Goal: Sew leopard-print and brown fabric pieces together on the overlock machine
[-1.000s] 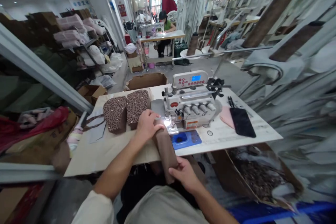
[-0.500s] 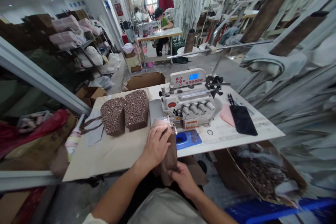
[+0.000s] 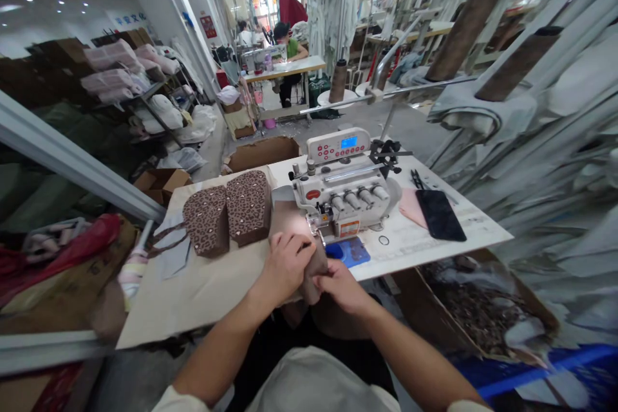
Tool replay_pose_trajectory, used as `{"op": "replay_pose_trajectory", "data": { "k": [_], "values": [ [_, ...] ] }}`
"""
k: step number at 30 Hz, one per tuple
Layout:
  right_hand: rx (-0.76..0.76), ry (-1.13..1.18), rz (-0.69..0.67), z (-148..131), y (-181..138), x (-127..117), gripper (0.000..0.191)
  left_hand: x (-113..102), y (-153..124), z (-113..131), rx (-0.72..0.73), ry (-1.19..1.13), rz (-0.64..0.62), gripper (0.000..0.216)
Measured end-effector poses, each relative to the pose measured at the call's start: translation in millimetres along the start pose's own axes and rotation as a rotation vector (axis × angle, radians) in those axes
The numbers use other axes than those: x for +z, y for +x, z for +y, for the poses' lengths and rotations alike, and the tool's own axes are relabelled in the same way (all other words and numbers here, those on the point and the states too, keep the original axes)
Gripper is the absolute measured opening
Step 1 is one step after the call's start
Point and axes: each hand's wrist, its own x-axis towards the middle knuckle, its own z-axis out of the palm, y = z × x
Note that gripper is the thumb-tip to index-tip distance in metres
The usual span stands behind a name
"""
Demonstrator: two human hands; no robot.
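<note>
A brown fabric piece (image 3: pixel 315 277) runs under the needle area of a white overlock sewing machine (image 3: pixel 340 196) and hangs over the table's front edge. My left hand (image 3: pixel 290 261) presses on the fabric just left of the presser foot, fingers bent and close together. Lower down, my right hand (image 3: pixel 342 286) pinches the fabric's right edge between thumb and fingers. Two stacks of leopard-print fabric pieces (image 3: pixel 205 222) (image 3: pixel 248 206) lie left of the machine.
A black phone (image 3: pixel 440 214), thread snips (image 3: pixel 416 179) and pink cloth (image 3: pixel 410 206) lie on the table's right side. Below stands a carton of scraps (image 3: pixel 483 309). Brown thread cones (image 3: pixel 468 29) rise at the right. A person (image 3: pixel 292 48) sits at another machine behind.
The fabric has advanced away from me past the needle, with less hanging in front. My right hand has moved up nearer the machine; my left hand stays on the cloth. The view shifted slightly.
</note>
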Motion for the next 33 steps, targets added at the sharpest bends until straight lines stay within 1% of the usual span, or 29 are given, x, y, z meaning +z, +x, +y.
{"op": "replay_pose_trajectory", "data": {
  "k": [4,7,12,17,21,24,28,33],
  "values": [
    [-0.120,0.010,0.083,-1.5,18.4,4.7,0.008,-0.4,3.0,-7.2,0.047,-0.004,-0.024,0.025],
    [-0.207,-0.046,0.122,5.2,23.4,7.1,0.019,0.7,3.9,-15.3,0.079,-0.006,0.014,0.023],
    [-0.306,-0.145,0.191,13.1,21.5,6.6,0.030,2.4,2.3,-24.8,0.143,-0.028,0.089,0.022],
    [-0.339,-0.198,0.196,12.7,20.5,4.6,0.037,4.8,-1.3,-25.3,0.130,0.013,0.090,0.025],
    [-0.352,-0.193,0.233,13.8,21.1,5.7,0.039,8.0,1.2,-22.9,0.118,0.012,0.085,0.027],
    [-0.383,-0.146,0.296,18.2,21.9,6.5,0.038,10.7,7.2,-21.7,0.133,0.012,0.078,0.028],
    [-0.401,-0.081,0.377,29.1,24.4,4.8,0.034,13.1,14.3,-21.6,0.133,-0.024,0.039,0.030],
    [-0.409,0.048,0.348,37.5,26.9,3.6,0.034,10.5,16.4,-18.5,0.114,-0.042,0.013,0.028]
  ]
}}
